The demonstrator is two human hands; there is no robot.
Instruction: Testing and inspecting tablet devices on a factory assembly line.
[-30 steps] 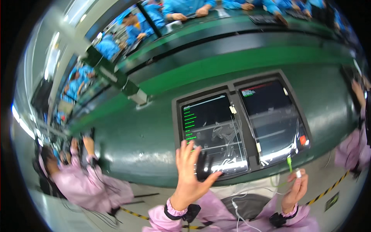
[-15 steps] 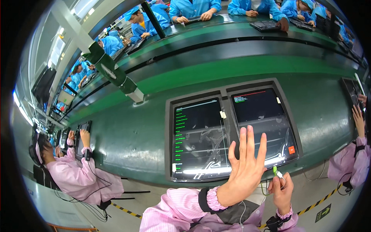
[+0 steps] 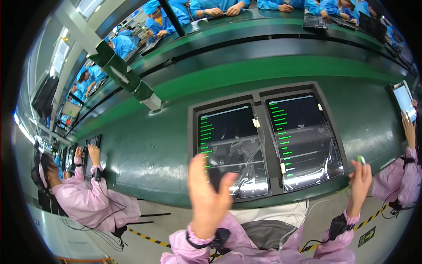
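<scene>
The two forearms are extended from the near edge toward the far side, and the hands are set well apart. The left hand [image 3: 207, 200] is held left of centre, its back turned upward; its fingers are stretched toward the far side and kept close together, and its thumb is swung out to the right (the outline is softened by blur, so the finger joints cannot be made out). The left wrist [image 3: 202, 230] is kept nearly in line with the forearm. The right hand [image 3: 361, 181] is carried out to the right, with its fingertips gathered into a pinch and pointed farward. The right wrist [image 3: 351, 214] is placed nearer than the hand and slightly to its left.
</scene>
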